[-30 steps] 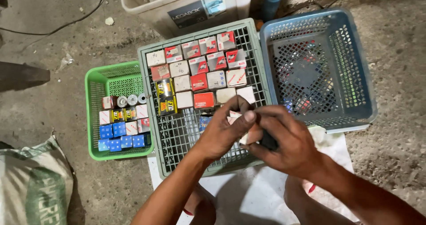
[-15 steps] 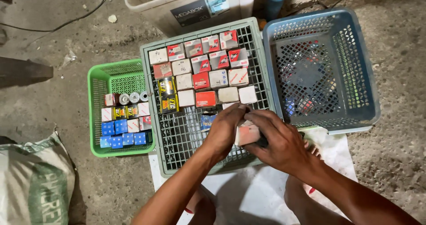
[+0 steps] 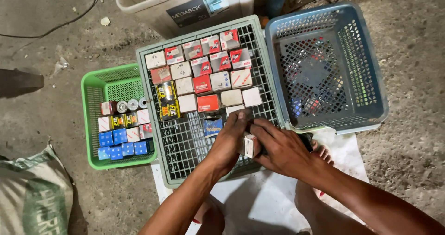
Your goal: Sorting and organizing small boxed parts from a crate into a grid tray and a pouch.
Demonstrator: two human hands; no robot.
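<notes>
Both hands have dropped lower since a moment ago and now sit close over the grey-green basket (image 3: 153, 123). The left hand (image 3: 230, 140) and the right hand (image 3: 282, 149) pinch one small white box (image 3: 249, 145) between them, fingers closed on it from both sides. Just above the left hand lie rows of little red and white boxes (image 3: 204, 72). Far off to its left is a green basket (image 3: 92, 105). Above the right hand sits a blue basket (image 3: 371, 77).
</notes>
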